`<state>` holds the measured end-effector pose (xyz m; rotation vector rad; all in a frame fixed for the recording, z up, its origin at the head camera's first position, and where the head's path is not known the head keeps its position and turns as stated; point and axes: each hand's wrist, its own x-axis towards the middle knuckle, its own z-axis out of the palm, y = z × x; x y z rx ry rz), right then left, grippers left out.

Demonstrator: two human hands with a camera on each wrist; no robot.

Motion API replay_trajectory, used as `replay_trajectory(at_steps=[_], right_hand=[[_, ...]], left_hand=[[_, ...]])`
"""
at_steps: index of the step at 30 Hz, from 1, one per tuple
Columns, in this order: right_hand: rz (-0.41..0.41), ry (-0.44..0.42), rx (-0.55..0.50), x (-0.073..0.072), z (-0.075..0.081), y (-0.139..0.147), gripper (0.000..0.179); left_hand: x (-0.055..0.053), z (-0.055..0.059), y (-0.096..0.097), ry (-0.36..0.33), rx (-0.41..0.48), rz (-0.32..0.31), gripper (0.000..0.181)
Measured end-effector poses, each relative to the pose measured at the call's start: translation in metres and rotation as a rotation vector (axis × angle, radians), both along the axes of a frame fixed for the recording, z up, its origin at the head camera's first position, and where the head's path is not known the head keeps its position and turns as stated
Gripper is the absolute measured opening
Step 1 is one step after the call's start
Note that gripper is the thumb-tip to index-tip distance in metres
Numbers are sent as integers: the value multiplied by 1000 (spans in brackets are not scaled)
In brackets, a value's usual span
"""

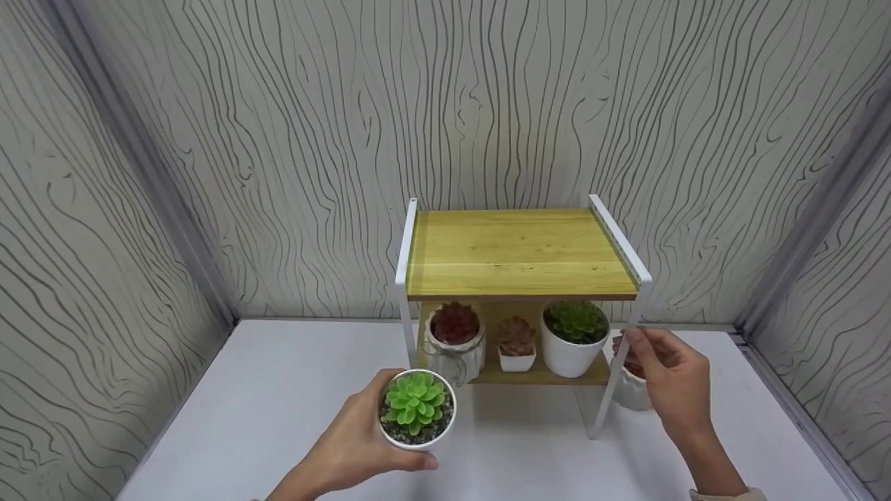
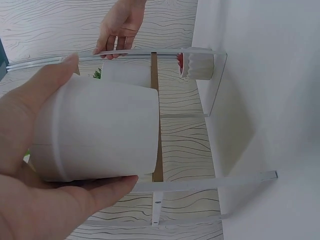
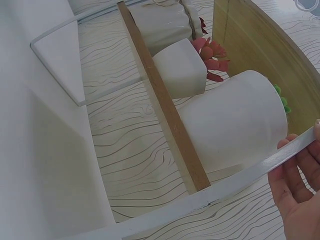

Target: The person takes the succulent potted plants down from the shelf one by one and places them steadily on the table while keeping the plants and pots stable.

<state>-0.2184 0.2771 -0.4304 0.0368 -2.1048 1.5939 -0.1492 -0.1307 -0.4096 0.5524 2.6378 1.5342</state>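
At the left front of the white-framed wooden shelf, the left hand is gripping an upright, round white succulent pot; the right hand is pinching the shelf's right leg.

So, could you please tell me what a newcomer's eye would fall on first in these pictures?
Probably the bright green plant in its white pot, held by the left hand before the wooden shelf. Next, likely the row of three potted plants on the shelf's lower board. Then the right hand, pinching the shelf's white leg.
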Motion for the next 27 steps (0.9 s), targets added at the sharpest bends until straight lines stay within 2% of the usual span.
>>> replay_trajectory(at_steps=[4, 12, 19, 27], right_hand=[[-2, 12, 1, 0, 0, 0, 25], [-11, -11, 8, 0, -1, 0, 28], [-13, -36, 7, 0, -1, -1, 31], [-11, -24, 15, -1, -2, 0, 29]], left_hand=[[-1, -4, -3, 4, -9, 24, 97], [-4, -8, -11, -61, 5, 62, 102], [-5, -16, -19, -89, 24, 102, 102], [-12, -23, -24, -78, 16, 156, 104]])
